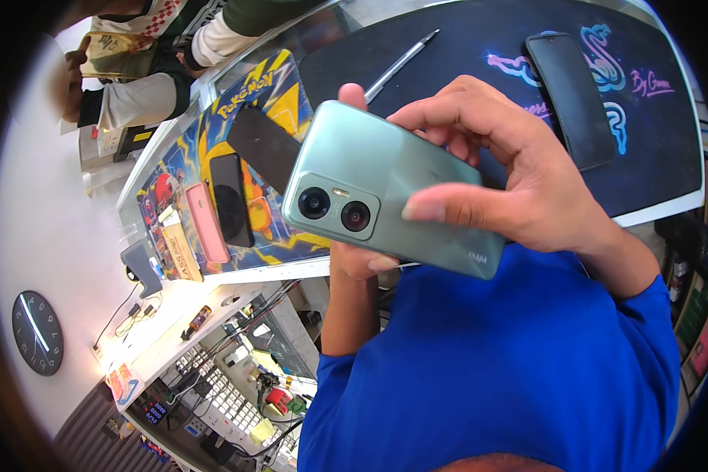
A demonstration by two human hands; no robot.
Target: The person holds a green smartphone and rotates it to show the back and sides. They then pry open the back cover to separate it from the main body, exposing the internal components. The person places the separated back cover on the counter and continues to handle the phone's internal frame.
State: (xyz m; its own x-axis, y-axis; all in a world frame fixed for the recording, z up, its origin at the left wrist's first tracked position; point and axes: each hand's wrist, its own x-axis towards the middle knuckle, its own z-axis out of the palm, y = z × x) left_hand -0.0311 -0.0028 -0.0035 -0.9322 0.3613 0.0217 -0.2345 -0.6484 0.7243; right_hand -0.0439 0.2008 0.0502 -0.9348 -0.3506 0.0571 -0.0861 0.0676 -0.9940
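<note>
Pale green, glossy rectangular smartphone (pixel 393 169) is up in the air over the near edge of the table, tilted, back face toward the wearer, camera end to the left. Two black round camera lenses (pixel 355 216) sit in a raised square module.

Right hand (pixel 519 169): grip clamped on the smartphone, thumb flat on the back, index finger at the far long edge, other fingers curled. Left hand (pixel 358 261): grip clamped from underneath, digits showing past both long edges; rest hidden behind the smartphone.

Beyond it, silver slim pen (pixel 405 61) lies on a black mat with neon graphics (pixel 480 31). Same mat, right side: black slab phone (pixel 570 98).

Left of the hands, yellow-and-blue cartoon-print mat (pixel 291 82) carries a dark flat rectangle (pixel 266 145), a black rounded phone (pixel 230 197) and a pink phone-shaped piece (pixel 206 224), side by side. All on the white-edged table (pixel 291 272).

Far left: another person's white sleeve (pixel 138 101); black round wall clock (pixel 38 333) lower down.
</note>
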